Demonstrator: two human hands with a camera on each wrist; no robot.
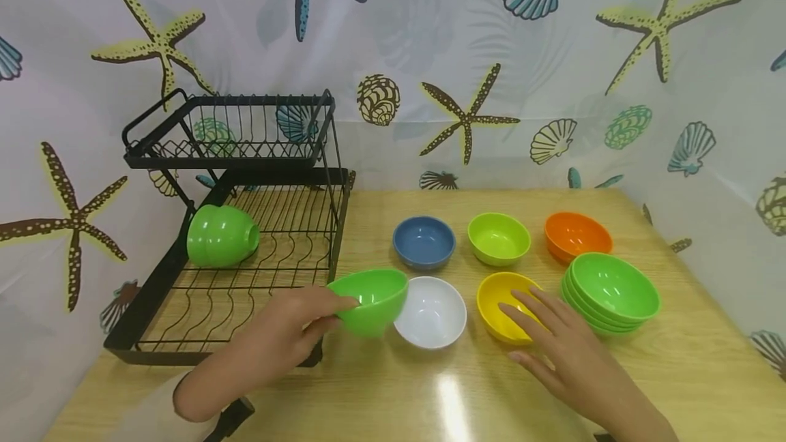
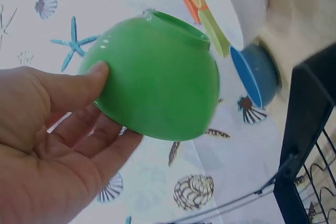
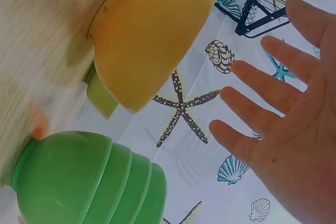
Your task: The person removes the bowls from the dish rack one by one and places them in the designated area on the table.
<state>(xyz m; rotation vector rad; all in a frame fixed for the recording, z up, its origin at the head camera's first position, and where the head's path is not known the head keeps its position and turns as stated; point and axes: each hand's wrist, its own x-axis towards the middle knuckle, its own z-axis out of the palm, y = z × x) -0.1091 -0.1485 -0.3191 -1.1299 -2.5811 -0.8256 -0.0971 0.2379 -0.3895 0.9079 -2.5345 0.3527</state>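
A green bowl (image 1: 372, 305) is pinched at its left rim by my left hand (image 1: 279, 329), thumb on one side of the wall and fingers on the other. In the left wrist view this green bowl (image 2: 157, 77) hangs tilted in the air. My right hand (image 1: 568, 353) hovers over the near side of a yellow bowl (image 1: 491, 305), its fingers spread and nothing held. A white bowl (image 1: 430, 312) sits on the table just right of the held bowl. Nested green bowls (image 1: 614, 288) stand stacked to the right of the yellow one.
A black two-tier dish rack (image 1: 147, 359) occupies the left side, with nested green bowls (image 1: 217, 237) lying sideways on its lower tier. Behind the white and yellow bowls stand a blue bowl (image 1: 424, 243), a lime bowl (image 1: 499, 239) and an orange bowl (image 1: 577, 236). A patterned curtain hangs behind.
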